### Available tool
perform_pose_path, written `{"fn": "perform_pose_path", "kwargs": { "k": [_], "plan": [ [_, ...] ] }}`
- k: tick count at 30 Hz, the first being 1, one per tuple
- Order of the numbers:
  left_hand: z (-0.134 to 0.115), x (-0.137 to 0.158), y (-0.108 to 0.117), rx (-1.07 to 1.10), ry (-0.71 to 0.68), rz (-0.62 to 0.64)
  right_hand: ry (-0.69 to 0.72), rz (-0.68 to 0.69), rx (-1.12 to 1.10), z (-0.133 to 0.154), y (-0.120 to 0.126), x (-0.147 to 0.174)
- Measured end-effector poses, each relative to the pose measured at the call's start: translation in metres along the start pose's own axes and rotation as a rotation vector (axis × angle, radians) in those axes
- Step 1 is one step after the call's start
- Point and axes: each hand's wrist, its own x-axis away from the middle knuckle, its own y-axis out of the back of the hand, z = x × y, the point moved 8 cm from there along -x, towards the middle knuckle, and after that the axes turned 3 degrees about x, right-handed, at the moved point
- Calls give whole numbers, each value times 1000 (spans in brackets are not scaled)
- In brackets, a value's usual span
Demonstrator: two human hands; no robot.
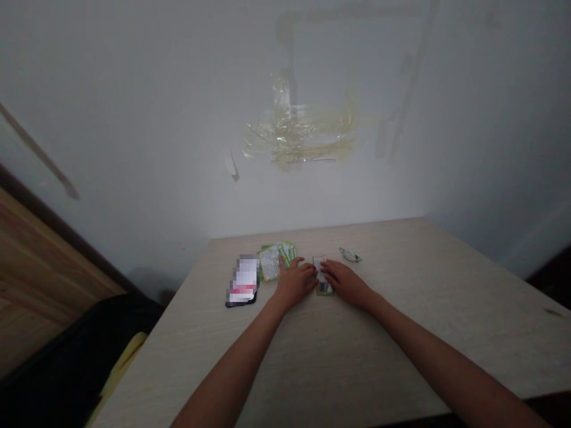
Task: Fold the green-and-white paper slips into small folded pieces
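Note:
My left hand [297,283] and my right hand [345,280] meet over a small printed card or leaflet [323,287] with green edges, lying on the table. The left thumb and nearer fingers close on its left edge, while the outer fingers spread toward a group of green-and-white printed cards [270,266]. From the other side, my right fingers are bent onto the small card's right edge and cover part of it. To the left of the cards lies a phone [244,279] with a lit, blurred screen. A small crumpled wrapper [350,255] rests beyond my right hand.
The pale wooden table [401,267] stands against a grey-white wall [147,119] with peeling clear tape [298,128]. At the left are a wooden panel [40,261], dark fabric [84,345] and a yellow cloth [120,362] beside the table's edge.

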Motion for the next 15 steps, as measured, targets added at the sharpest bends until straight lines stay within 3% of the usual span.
{"fn": "perform_pose_path", "kwargs": {
  "k": [15],
  "plan": [
    [1,2,0,-40,41,45,-40,-55,-65,-6,1,1]
  ]
}}
